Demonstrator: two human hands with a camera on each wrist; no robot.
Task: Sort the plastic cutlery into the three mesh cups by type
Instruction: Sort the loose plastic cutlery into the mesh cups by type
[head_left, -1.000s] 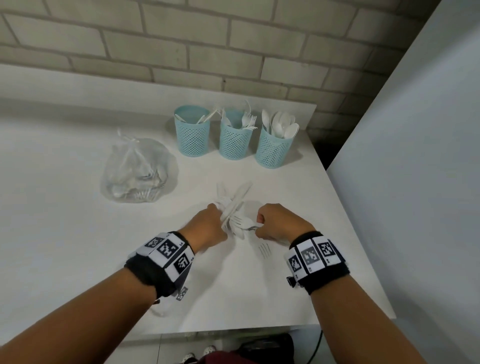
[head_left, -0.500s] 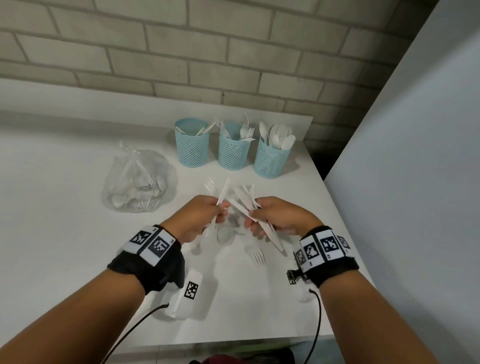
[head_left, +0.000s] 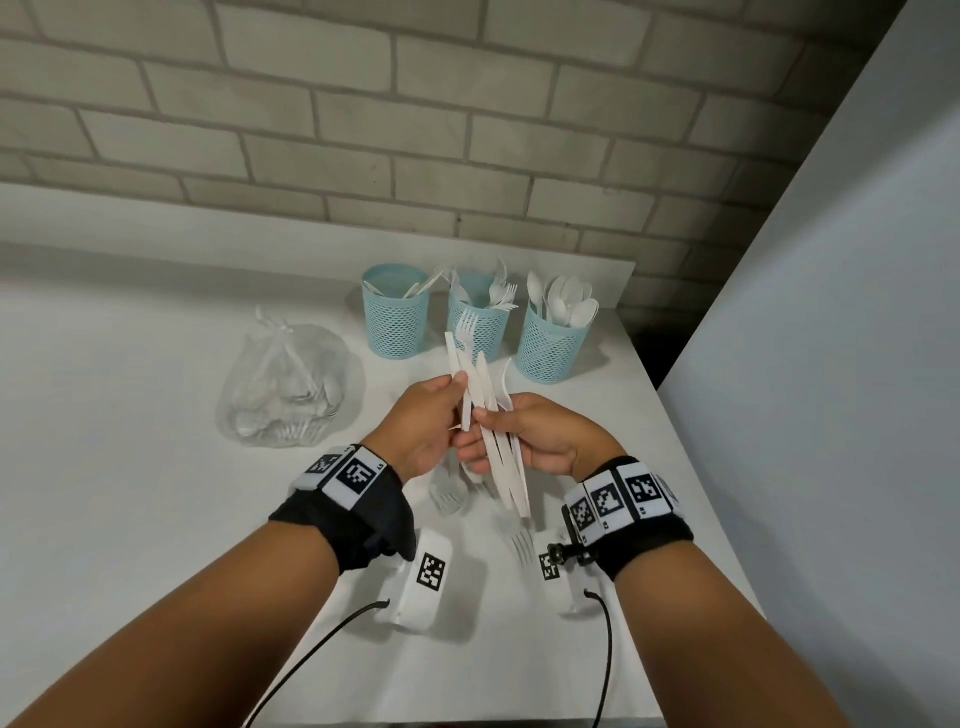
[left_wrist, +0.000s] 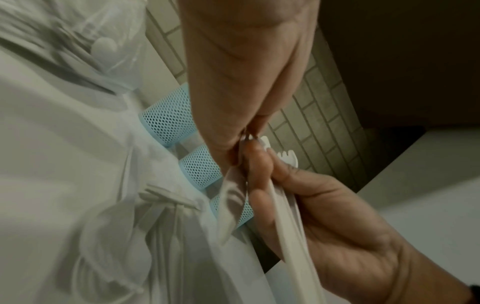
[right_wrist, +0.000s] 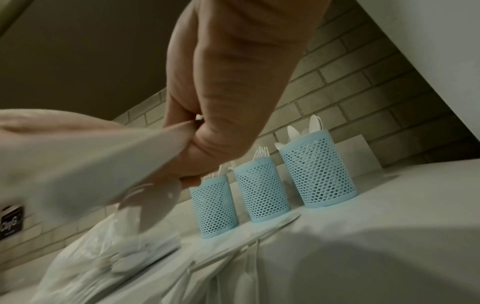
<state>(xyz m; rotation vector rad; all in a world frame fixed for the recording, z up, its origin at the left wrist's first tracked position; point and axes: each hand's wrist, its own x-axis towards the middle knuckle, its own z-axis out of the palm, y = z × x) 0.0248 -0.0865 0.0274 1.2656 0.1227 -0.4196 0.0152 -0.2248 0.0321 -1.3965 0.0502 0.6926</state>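
Note:
Three blue mesh cups stand in a row at the back: the left cup (head_left: 395, 317) holds knives, the middle cup (head_left: 480, 332) forks, the right cup (head_left: 551, 345) spoons. Above the table my right hand (head_left: 485, 421) grips a bundle of white cutlery (head_left: 498, 452), handles pointing toward me. My left hand (head_left: 457, 387) pinches one piece (head_left: 464, 364) at the bundle's left side. In the left wrist view, fork tines (left_wrist: 285, 156) stick out past the fingers. Loose forks (head_left: 521, 543) lie on the white table (head_left: 156, 493) under my hands.
A knotted clear bag (head_left: 291, 384) with more white cutlery lies left of the cups. A brick wall runs behind the table. A grey panel (head_left: 831, 364) stands along the right edge. The table's front edge is just below my wrists.
My hands have lifted cutlery off the table. The left hand's piece, held apart half a second ago, now lies against the bundle in my right hand.

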